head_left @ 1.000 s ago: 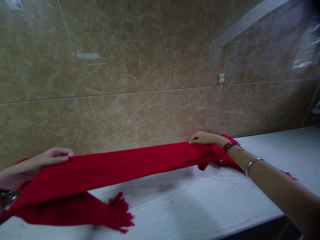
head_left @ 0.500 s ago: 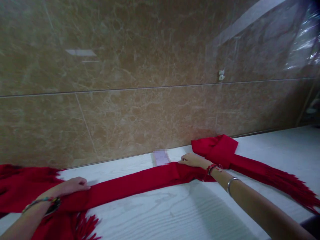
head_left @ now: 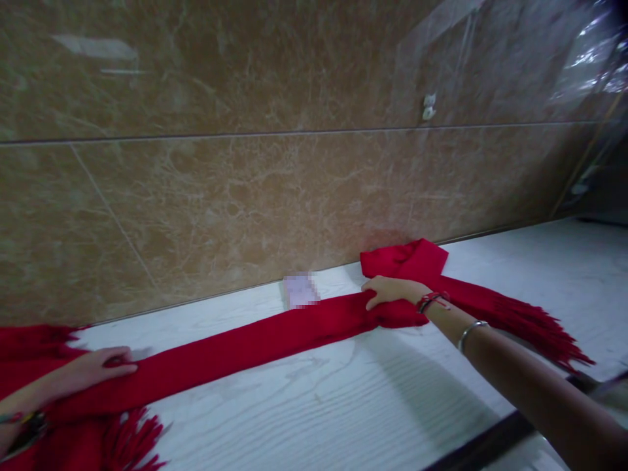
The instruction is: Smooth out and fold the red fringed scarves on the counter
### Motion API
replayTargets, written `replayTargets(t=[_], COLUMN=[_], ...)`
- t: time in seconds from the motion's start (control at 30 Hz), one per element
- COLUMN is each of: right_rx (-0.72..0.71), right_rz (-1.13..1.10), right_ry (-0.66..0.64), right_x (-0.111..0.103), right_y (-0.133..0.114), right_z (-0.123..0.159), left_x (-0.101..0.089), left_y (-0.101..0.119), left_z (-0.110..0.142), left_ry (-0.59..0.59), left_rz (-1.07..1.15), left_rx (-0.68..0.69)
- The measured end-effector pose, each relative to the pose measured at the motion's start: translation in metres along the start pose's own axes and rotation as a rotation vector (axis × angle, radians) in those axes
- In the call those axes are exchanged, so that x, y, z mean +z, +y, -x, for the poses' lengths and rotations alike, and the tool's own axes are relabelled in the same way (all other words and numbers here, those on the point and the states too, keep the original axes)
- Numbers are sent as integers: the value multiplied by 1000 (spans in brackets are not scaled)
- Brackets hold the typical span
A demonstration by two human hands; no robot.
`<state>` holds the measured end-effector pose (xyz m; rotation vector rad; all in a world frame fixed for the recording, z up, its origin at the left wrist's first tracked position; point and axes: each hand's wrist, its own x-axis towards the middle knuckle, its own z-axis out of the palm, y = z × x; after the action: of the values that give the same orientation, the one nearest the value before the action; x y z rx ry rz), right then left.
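A long red scarf (head_left: 245, 353), folded into a narrow strip, lies stretched across the white wood-grain table (head_left: 314, 405). At its left part is my left hand (head_left: 101, 369), thumb and fingers curled close together on the cloth. My right hand (head_left: 392, 292) rests over the far edge toward the scarf's right end, thumb and fingers apart on the fabric. Beyond the right wrist lies another red, folded length with a fringe (head_left: 549, 333); whether it joins the strip is hidden. More fringed red cloth (head_left: 39, 347) is bunched around my left hand.
Behind the table rises a brown marble-tiled wall (head_left: 275, 203) with a small white fitting (head_left: 428, 106). A small pale, blurred rectangular item (head_left: 300, 291) lies between the scarf and the wall. The table's dark front edge (head_left: 483, 441) shows at lower right.
The view has shifted, so the wall and cloth sit higher. My right hand has loosened, its thumb now apart from the fingers. My left hand stays at the scarf's left part.
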<state>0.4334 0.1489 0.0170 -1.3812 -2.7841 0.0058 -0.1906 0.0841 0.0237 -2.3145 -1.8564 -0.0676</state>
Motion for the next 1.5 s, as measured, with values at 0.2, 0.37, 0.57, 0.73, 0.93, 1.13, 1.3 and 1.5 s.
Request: replayTargets(t=[0.2,0.37,0.57,0.73,0.93,1.13,1.3,1.5], right_rx=[-163,-255,-100,-103,-44,-101,-210,-139], right_rz=[-91,-121,33,86,89,127,206,121], right_ry=[143,169,194,216,251,277,265,346], right_x=[-2,17,39,41,41,52,49,44], right_y=[-48,-88,-69,-70,-68,-52,-42,-35], right_z=[-4,19,41,44,48,59,69,73], left_x=[-15,-6,13,19,11,15,19,18], left_y=[108,240,248,227,221,217,232,271], left_z=[-26,-25,-25,-26,-23,-19,-22,-42], left_ry=[110,72,103,156,167,152,160,224], left_rz=[89,51,-1,-1,-145,-176,-163,-182], left_rx=[252,517,492,513,430,414,445,571])
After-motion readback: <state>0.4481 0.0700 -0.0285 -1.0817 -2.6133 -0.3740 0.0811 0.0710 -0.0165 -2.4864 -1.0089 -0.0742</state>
